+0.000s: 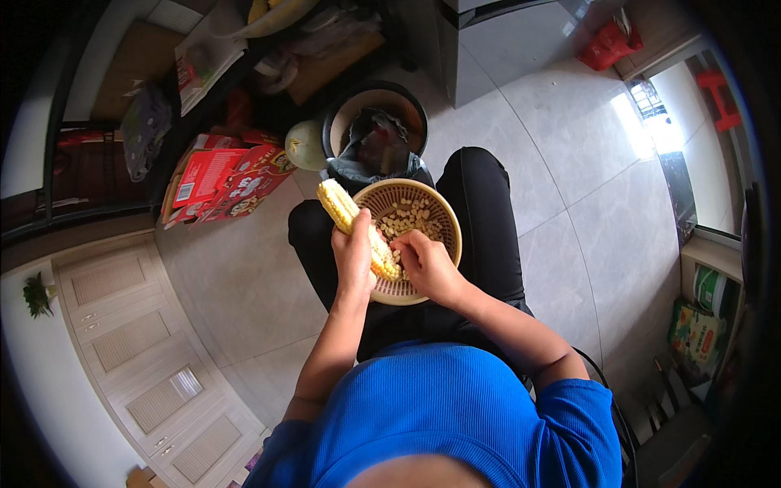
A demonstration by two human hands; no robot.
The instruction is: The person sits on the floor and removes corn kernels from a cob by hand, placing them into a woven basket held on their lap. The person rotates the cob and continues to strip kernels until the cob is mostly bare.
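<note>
My left hand is wrapped round an ear of corn, which slants over the left side of a basket. Pale yellow kernels cover the cob, and a bared strip shows near my right hand. My right hand has its fingers curled in against the lower part of the cob; whether loose kernels are pinched in them is hidden. The round tan plastic basket, with slotted walls, rests on my lap between my knees. Loose corn kernels lie scattered on its bottom.
Beyond my knees stands a round bin with a black bag. A pale green melon and a red carton sit left of it. Shelving with bags is at the far left; a red bag lies far right on the tiled floor.
</note>
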